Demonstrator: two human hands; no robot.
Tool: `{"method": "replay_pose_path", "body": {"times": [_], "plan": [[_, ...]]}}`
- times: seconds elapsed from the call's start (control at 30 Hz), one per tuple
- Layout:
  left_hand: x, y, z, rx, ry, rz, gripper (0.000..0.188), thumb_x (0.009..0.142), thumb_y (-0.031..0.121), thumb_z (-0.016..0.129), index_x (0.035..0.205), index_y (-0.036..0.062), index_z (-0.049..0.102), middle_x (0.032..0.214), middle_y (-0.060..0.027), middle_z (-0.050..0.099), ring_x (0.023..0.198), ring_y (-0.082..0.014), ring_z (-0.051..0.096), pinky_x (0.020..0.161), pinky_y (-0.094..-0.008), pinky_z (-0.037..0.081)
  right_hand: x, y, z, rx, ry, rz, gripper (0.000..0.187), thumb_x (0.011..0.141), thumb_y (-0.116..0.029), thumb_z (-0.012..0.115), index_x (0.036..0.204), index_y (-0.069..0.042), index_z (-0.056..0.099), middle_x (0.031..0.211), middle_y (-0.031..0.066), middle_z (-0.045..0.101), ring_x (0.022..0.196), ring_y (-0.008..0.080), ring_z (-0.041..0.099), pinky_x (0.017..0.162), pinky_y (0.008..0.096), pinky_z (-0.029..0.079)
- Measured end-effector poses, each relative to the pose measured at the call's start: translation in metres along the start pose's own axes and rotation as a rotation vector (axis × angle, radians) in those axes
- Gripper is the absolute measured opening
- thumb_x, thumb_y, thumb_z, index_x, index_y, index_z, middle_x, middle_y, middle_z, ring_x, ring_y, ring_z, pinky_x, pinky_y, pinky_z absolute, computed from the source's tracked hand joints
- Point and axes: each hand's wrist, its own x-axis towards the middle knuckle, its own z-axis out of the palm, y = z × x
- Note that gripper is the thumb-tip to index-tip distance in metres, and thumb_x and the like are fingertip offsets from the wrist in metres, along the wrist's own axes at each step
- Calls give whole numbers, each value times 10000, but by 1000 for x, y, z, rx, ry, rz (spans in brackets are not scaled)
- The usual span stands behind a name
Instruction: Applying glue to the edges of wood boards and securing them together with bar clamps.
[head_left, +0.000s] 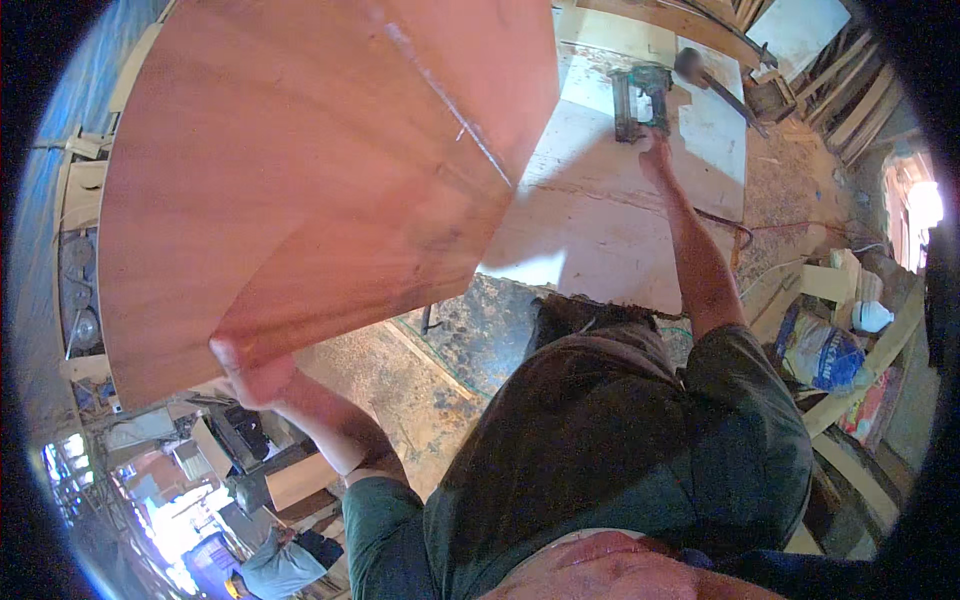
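A large reddish-brown wooden panel (330, 200) stands up over the left half of the view, a pale streak running down near its right corner. My left hand (250, 372) is closed around the panel's lower edge at the left; some fingers are hidden. My right hand (655, 150) reaches far forward and is closed on a dark green nail gun (626, 105), which is over a white-topped board (620, 240). Just right of the tool lies a hammer (722, 90) with a dark head and long handle.
Wood strips (870, 95) are stacked at the far right. A blue-and-white sack (825, 345) and a white jug (872, 317) sit on the right. Another person (285, 565) is at the lower left. A dark hose (735, 228) crosses the board's right edge.
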Motion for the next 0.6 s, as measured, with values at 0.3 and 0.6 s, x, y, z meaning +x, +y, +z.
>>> {"method": "replay_pose_path", "body": {"times": [0.3,0.6], "plan": [[-39,84,78,474,334,-1,637,977,568,410,1222,-13,501,1197,-197,574,1110,-349,570,904,-532,516,96,7,-21,-11,28,423,476,750,-344,740,1100,-52,604,1101,212,666,988,395,645,791,496,506],[-36,98,9,1554,102,318,574,917,413,580,1331,39,443,1337,-199,482,1173,-329,526,947,-524,511,136,70,-69,-32,-146,496,556,656,-259,744,1194,-143,665,1080,151,695,1007,309,668,851,416,513]]}}
